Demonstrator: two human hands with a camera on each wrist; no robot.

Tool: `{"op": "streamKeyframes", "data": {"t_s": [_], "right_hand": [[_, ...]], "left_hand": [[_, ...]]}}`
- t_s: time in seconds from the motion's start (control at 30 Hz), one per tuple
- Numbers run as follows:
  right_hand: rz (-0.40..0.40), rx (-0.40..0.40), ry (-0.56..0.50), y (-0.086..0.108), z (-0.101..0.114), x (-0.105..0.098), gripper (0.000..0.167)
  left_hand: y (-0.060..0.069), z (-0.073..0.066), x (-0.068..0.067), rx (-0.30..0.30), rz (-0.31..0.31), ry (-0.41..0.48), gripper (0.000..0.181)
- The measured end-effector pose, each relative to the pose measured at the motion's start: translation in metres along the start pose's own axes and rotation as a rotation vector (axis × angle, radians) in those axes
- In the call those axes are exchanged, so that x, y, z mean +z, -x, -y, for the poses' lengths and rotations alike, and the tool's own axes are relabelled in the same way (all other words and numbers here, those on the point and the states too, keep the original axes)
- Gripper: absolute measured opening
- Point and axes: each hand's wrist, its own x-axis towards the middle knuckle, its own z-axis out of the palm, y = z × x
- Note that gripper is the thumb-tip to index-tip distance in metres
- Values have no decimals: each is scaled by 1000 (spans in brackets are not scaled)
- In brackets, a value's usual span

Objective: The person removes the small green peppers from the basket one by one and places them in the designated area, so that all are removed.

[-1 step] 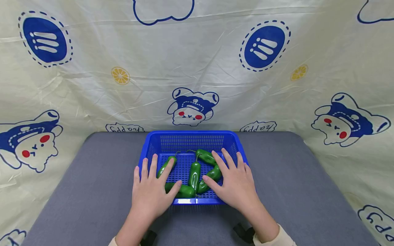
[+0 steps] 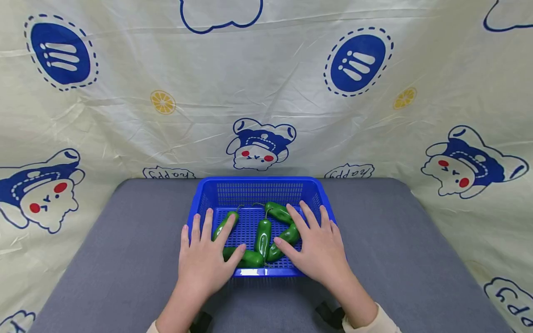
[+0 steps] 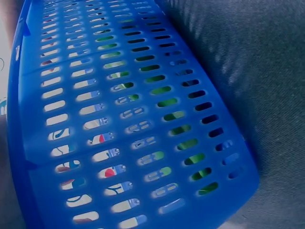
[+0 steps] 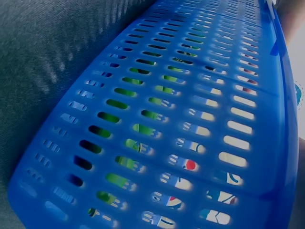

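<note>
A blue slotted basket (image 2: pixel 266 273) stands on the table with several green peppers in it. One pepper (image 2: pixel 263 237) lies upright in the middle, another (image 2: pixel 251 259) along the near side. My left hand (image 2: pixel 205 261) spreads its fingers over the basket's left near corner, thumb above the near pepper. Over the right side is my right hand (image 2: pixel 320 249), fingers spread, its thumb by a curved pepper (image 2: pixel 287 238). Whether either hand touches a pepper, I cannot tell. Both wrist views show the basket's wall (image 3: pixel 109 138) (image 4: pixel 157 114), with green showing through the slots.
A grey cloth-covered table (image 2: pixel 399 259) extends to both sides of the basket. Behind it hangs a pale sheet (image 2: pixel 266 69) printed with blue bears, clouds and orange slices. Dark straps (image 2: pixel 331 315) show near the wrists.
</note>
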Motion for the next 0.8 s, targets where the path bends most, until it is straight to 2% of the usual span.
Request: {"op": "streamKeyframes", "data": {"t_s": [0.2,0.37,0.6,0.8], "right_hand": [[1,-6,-14,1,-4,0,83],[-9,-29,-33,-1,-12,-3,81],[-6,-49,-31,-7,-24,-4,81],[10,-52,3,-12,-26,0,83]], "left_hand": [[1,3,1,-7,7,7,74],[4,13,-1,-30,6,37,77],[9,34,-3,-95,6,73,87],[14,44,1,-159,37,140,106]]}}
